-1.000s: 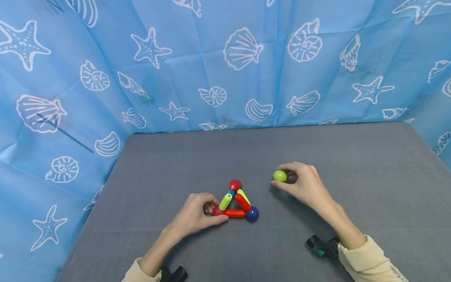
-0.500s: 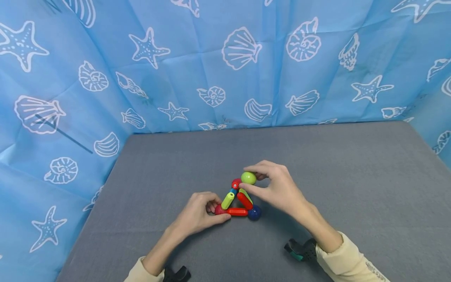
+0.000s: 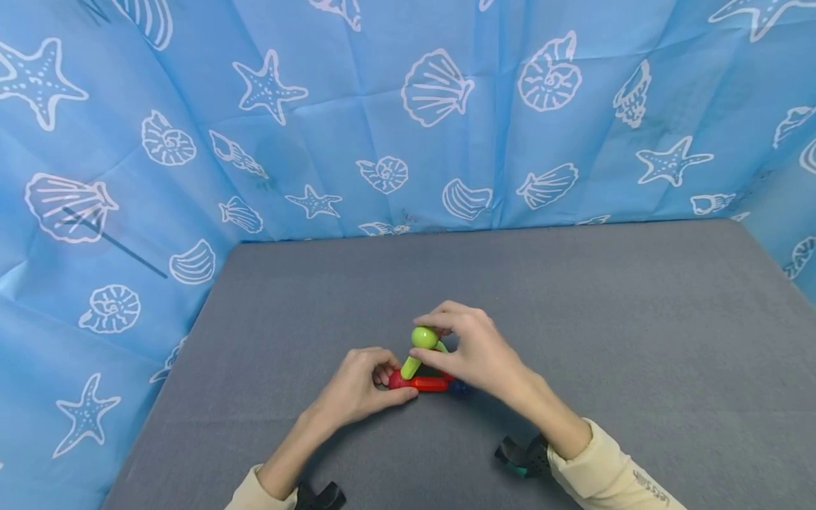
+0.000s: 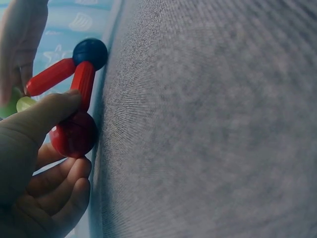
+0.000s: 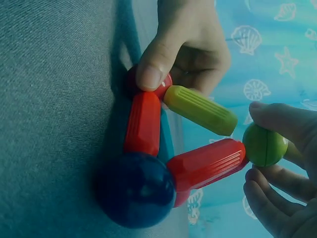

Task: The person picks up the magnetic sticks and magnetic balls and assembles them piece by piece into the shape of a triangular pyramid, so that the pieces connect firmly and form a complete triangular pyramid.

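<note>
A triangular frame of building rods and balls sits at the middle of the table. My left hand (image 3: 357, 382) grips its red ball (image 5: 163, 85), thumb on top. My right hand (image 3: 474, 347) pinches a green ball (image 5: 265, 145) above the frame. In the right wrist view, one red rod (image 5: 208, 161) rises from the blue ball (image 5: 134, 191) and its upper end meets the green ball. The upper end of a yellow-green rod (image 5: 200, 110) leans close to that ball. Another red rod (image 5: 142, 124) joins the red and blue balls. My right hand hides the frame's far corner in the head view.
Grey cloth covers the table (image 3: 637, 340). A blue curtain (image 3: 484, 142) with white shells and starfish hangs along the back and sides. Black devices are worn at the left wrist (image 3: 321, 496) and the right wrist (image 3: 525, 457).
My right hand has carried the green ball leftward from the right, over to the top of the frame's raised rods. My left hand keeps its grip on the red ball.
</note>
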{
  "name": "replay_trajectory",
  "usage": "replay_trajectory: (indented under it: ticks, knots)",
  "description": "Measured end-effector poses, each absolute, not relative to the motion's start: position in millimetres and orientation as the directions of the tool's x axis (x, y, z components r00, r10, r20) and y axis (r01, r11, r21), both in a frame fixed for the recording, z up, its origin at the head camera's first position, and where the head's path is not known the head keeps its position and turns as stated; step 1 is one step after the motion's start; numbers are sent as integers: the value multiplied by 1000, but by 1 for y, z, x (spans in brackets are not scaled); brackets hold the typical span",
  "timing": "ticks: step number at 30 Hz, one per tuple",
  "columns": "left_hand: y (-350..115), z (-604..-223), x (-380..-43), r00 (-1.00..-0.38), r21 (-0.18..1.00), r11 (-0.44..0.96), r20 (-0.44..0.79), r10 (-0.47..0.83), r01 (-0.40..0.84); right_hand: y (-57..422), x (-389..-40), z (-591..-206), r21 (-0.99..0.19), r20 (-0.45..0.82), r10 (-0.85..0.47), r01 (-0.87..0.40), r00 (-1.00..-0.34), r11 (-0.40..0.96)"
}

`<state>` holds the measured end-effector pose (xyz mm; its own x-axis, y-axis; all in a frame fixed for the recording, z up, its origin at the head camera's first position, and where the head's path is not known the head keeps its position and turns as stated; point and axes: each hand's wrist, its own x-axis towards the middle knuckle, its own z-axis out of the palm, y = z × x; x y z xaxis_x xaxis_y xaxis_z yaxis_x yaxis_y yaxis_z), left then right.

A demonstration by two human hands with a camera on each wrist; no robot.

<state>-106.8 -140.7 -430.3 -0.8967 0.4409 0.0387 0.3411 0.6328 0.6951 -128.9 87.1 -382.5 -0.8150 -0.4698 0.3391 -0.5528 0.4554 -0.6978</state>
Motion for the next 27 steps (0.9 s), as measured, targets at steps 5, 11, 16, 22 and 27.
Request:
replay_trajectory:
  ticks: [5, 11, 16, 22, 27]
  knots:
    - [-141, -431, -106, -899, 697, 632, 42, 436, 339, 87, -127, -383, -717, 303, -498, -539, -812, 442]
    - [-140, -431, -106, -898, 693, 632, 52, 437, 347, 88, -124, -383, -716, 284, -510, -534, -812, 451]
    - [-140, -432, -106, -896, 694, 627, 59, 440, 353, 90, -122, -386, -721, 287, -500, -528, -817, 449]
    - [-141, -433, -106, -896, 701, 620, 65, 438, 353, 92, -119, -388, -720, 286, -492, -523, -822, 456]
    - [-140, -432, -105, -899, 701, 622, 63, 433, 349, 92, -119, -390, -716, 292, -500, -533, -815, 451]
